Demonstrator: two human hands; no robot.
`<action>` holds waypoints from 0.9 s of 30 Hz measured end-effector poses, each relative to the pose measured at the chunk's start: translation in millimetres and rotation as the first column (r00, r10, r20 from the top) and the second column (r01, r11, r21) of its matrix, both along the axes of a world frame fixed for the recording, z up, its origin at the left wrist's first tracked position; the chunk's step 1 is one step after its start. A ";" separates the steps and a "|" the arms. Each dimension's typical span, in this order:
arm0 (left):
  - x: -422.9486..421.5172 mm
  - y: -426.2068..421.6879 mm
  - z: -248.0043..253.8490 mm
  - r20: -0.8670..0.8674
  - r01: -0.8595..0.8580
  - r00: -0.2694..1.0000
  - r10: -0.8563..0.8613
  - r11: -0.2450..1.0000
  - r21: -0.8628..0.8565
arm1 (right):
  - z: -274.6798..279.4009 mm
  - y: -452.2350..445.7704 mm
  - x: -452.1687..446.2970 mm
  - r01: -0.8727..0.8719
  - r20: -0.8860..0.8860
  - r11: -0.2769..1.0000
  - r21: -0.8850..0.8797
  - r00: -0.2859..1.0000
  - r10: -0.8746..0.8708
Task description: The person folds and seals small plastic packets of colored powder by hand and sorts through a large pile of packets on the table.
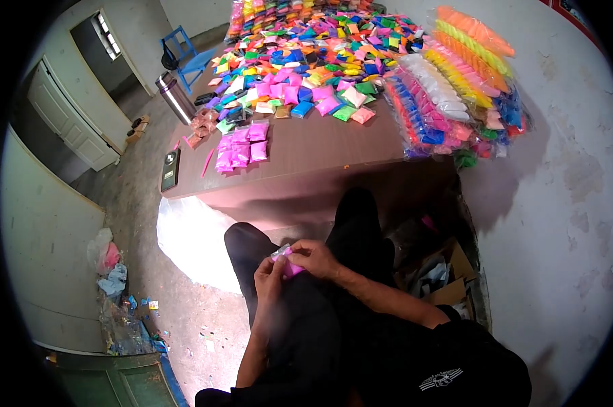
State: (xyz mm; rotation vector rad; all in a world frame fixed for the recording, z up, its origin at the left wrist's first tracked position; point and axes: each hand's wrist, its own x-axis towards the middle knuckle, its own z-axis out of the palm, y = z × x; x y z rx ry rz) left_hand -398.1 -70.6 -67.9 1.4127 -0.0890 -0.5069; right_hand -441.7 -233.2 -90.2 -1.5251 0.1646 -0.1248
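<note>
Over my lap, my left hand (270, 275) and my right hand (311, 258) both pinch one small pink packet (292, 269) with a clear plastic edge at its top. The fingers of each hand are closed on it, one hand at either side. Beyond my knees, near the front edge of the brown table (306, 146), lies a group of similar pink packets (240, 148). Farther back spreads a large pile of small packets (313, 64) in many colours.
Long bundles of coloured packets (449, 88) lie at the table's right. A metal flask (175, 99), a phone-like device (170, 169) and a pink strip (209, 163) are at the left. Below stand a white bag (194, 237) and an open carton (449, 293); a blue chair (190, 57) stands behind.
</note>
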 end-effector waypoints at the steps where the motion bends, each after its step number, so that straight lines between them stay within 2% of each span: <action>1: 1.2 1.6 -3.2 0.000 0.000 1.000 0.000 1.000 0.000 | 4.1 -1.1 -1.7 -0.017 0.013 1.000 -0.025 1.000 0.017; 3: 4.5 5.7 -12.8 0.090 0.037 0.995 -0.037 0.999 -0.003 | 5.3 -0.8 -2.4 -0.033 0.025 0.998 -0.049 0.999 0.034; 7: 5.2 6.1 -21.0 0.111 0.005 0.994 0.001 0.999 -0.052 | 6.2 1.9 -1.2 -0.014 0.008 1.000 -0.010 1.000 0.014; 9: 3.6 6.6 -14.9 0.163 0.048 0.985 -0.054 0.998 0.045 | 5.4 2.9 -0.6 -0.008 -0.008 1.000 -0.020 1.000 0.008; 11: 1.0 4.9 -2.6 0.157 0.062 0.985 -0.076 0.994 0.093 | 0.1 5.1 0.6 0.053 -0.010 0.990 0.129 0.999 -0.052; 12: -0.1 2.8 2.6 0.148 0.076 0.984 -0.097 0.987 0.141 | -2.5 3.9 1.4 0.052 -0.010 0.990 0.129 0.999 -0.051; 15: -0.5 -0.1 3.8 0.053 0.116 0.991 -0.122 0.988 0.105 | -5.4 -0.2 1.5 0.059 0.001 0.988 0.146 0.998 -0.059; 18: -1.7 0.9 6.1 0.070 0.151 0.984 -0.162 0.979 0.135 | -4.1 -0.4 1.0 0.115 -0.023 0.987 0.111 0.993 -0.113; 21: -0.7 3.0 -1.0 0.153 0.118 0.979 -0.133 0.988 0.101 | 2.7 1.4 0.7 0.081 -0.047 0.983 0.162 0.996 -0.075; 23: 0.5 4.2 -5.3 0.168 0.101 0.979 -0.115 0.991 0.093 | 7.7 1.5 1.4 0.008 -0.091 0.994 0.109 0.996 0.002; 27: 1.3 10.9 -6.7 0.169 0.098 0.978 -0.121 0.985 0.141 | -21.5 5.2 7.1 -0.054 -0.073 0.994 0.096 0.995 0.061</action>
